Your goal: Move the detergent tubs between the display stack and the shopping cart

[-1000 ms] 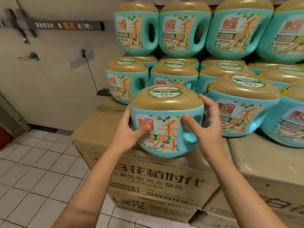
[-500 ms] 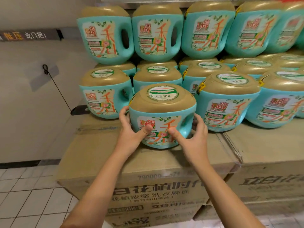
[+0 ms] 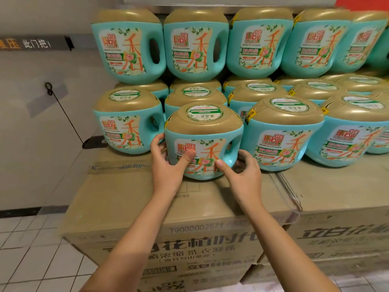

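Cardboard carton: front tub on top, lid shut; L hand, R hand grip its sides.

teal tubs with gold lids, orange-lettered labels; brown cartons; white floor tiles

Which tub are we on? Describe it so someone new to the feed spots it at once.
Find the cardboard box under the wall of teal, gold-lidded tubs. On its top, in front of the bottom row, one tub stands alone, nearer the camera than any other. It is the only one with a left hand and right hand on its sides.
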`<move>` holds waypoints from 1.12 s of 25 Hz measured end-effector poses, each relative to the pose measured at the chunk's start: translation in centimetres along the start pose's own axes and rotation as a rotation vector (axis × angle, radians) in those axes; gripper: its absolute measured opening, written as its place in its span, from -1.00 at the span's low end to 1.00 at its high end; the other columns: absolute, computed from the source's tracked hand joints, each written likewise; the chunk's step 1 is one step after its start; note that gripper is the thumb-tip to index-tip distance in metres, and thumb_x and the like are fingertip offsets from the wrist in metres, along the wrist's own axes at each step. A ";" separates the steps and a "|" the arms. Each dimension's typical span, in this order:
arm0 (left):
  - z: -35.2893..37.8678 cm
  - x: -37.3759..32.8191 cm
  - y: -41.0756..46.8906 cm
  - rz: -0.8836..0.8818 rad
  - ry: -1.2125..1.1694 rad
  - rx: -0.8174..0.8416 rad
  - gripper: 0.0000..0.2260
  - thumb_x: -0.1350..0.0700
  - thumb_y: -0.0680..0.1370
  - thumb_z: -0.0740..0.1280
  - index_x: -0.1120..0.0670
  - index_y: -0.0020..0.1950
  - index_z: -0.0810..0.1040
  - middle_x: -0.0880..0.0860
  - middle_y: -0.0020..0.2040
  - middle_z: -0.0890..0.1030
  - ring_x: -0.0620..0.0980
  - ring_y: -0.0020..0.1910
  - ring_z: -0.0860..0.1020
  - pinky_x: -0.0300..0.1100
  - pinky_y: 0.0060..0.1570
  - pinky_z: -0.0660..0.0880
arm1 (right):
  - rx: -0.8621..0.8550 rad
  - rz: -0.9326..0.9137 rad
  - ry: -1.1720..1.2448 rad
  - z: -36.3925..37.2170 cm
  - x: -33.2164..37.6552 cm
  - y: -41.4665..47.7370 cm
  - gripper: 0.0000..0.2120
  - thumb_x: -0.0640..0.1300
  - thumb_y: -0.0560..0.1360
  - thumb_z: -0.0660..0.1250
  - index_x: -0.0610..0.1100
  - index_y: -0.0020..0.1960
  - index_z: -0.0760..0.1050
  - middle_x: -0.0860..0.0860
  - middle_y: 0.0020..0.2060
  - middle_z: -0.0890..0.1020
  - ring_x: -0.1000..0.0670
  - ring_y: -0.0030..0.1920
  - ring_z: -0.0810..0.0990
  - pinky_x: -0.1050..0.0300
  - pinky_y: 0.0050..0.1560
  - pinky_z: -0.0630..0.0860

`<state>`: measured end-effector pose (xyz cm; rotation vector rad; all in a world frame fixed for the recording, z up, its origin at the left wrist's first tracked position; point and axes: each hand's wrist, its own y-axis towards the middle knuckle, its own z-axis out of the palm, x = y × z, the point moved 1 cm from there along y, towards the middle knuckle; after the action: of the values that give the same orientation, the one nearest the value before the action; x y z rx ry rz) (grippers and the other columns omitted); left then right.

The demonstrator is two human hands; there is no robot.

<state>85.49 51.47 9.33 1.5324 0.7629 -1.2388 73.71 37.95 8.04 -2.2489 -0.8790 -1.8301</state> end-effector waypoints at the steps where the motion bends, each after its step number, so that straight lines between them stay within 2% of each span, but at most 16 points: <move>1: 0.2 -0.1 0.0 -0.006 -0.002 -0.003 -0.26 -0.17 0.23 0.50 -0.13 0.32 0.26 -0.22 0.16 0.47 -0.38 0.12 0.50 -0.42 0.05 0.48 | -0.003 -0.003 -0.017 0.0 0.0 0.1 -0.32 0.11 0.33 0.53 -0.18 0.33 0.43 -0.04 0.19 0.52 0.05 0.12 0.53 0.14 0.18 0.50; 4: 0.8 -0.3 0.1 -0.023 -0.007 -0.017 -0.25 -0.17 0.24 0.50 -0.12 0.34 0.25 -0.12 0.18 0.50 -0.23 0.17 0.52 -0.28 0.11 0.51 | -0.016 -0.032 -0.084 -0.1 -0.1 0.4 -0.33 0.16 0.35 0.49 -0.17 0.32 0.44 -0.03 0.18 0.54 0.06 0.09 0.52 0.22 0.10 0.44; 9: 0.9 -0.7 -0.2 -0.059 0.040 -0.036 -0.25 -0.18 0.25 0.50 -0.10 0.37 0.28 -0.11 0.20 0.49 -0.12 0.24 0.51 -0.15 0.20 0.50 | -0.016 -0.075 -0.274 -0.7 0.0 0.8 -0.35 0.31 0.34 0.40 -0.12 0.23 0.48 0.02 0.03 0.58 0.02 0.00 0.55 0.17 -0.07 0.43; 11: 0.8 -1.3 -0.8 -0.073 0.114 -0.105 -0.31 -0.13 0.31 0.54 -0.05 0.36 0.34 -0.14 0.18 0.48 -0.15 0.22 0.50 -0.15 0.21 0.48 | 0.018 -0.080 -0.261 -1.1 0.2 0.7 -0.42 0.25 0.38 0.42 -0.13 0.23 0.49 0.01 0.03 0.57 0.01 -0.01 0.56 0.14 -0.03 0.47; 13: 0.6 -2.3 -1.9 -0.033 0.185 -0.200 -0.48 -0.01 0.40 0.53 0.01 0.28 0.40 -0.08 0.21 0.48 -0.14 0.18 0.50 -0.14 0.15 0.50 | 0.054 -0.111 -0.180 -2.0 0.4 0.2 -0.56 0.08 0.45 0.44 -0.13 0.22 0.50 0.01 0.05 0.58 0.04 -0.04 0.57 0.16 -0.01 0.50; 15: 0.4 -3.3 -3.7 0.046 0.096 -0.207 -0.69 0.19 0.49 0.45 0.03 0.16 0.44 -0.01 0.13 0.53 -0.17 0.05 0.54 -0.18 0.02 0.54 | 0.078 -0.158 -0.080 -3.7 0.4 -1.0 -0.71 -0.07 0.48 0.42 -0.06 0.19 0.52 0.08 0.01 0.59 0.14 -0.11 0.55 0.22 -0.07 0.52; 18: 0.3 -4.3 -7.7 0.062 -0.085 0.037 -0.74 0.30 0.52 0.38 -0.05 0.04 0.51 -0.04 -0.08 0.60 -0.21 -0.13 0.56 -0.36 -0.11 0.51 | 0.026 -0.149 0.043 -7.1 -0.3 -4.1 -0.84 -0.12 0.52 0.36 0.07 0.08 0.55 0.17 -0.14 0.62 0.13 -0.17 0.57 0.20 -0.12 0.54; 22: 0.7 -3.3 -13.4 -0.052 -0.049 0.424 -0.72 0.24 0.53 0.37 -0.18 -0.03 0.60 0.06 -0.07 0.63 -0.02 -0.10 0.58 -0.32 -0.08 0.54 | -0.169 -0.038 0.111 -12.0 -3.0 -10.2 -0.86 -0.14 0.52 0.34 0.10 -0.03 0.58 0.05 -0.22 0.63 -0.02 -0.21 0.58 0.11 -0.17 0.55; 26: 1.7 0.4 -18.1 -0.258 -0.004 0.664 -0.83 0.25 0.54 0.36 -0.02 -0.02 0.61 0.18 -0.06 0.62 0.15 -0.05 0.58 -0.22 -0.07 0.55 | -0.283 0.205 0.089 -16.5 -7.1 -18.4 -0.84 -0.29 0.55 0.30 -0.05 -0.07 0.57 -0.16 -0.27 0.59 0.04 -0.29 0.55 0.25 -0.26 0.50; 28: 2.9 2.2 -20.3 -0.333 0.038 0.771 -0.83 0.28 0.54 0.35 0.01 -0.04 0.60 0.20 -0.07 0.63 0.16 -0.04 0.59 -0.23 -0.05 0.54 | -0.343 0.342 0.060 -18.8 -8.7 -23.2 -0.86 -0.30 0.55 0.29 -0.12 -0.07 0.58 -0.14 -0.28 0.61 0.12 -0.33 0.56 0.34 -0.30 0.48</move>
<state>66.89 54.99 1.16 2.0955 0.6039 -1.8988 45.03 45.79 -1.21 -2.3297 -0.1583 -1.9834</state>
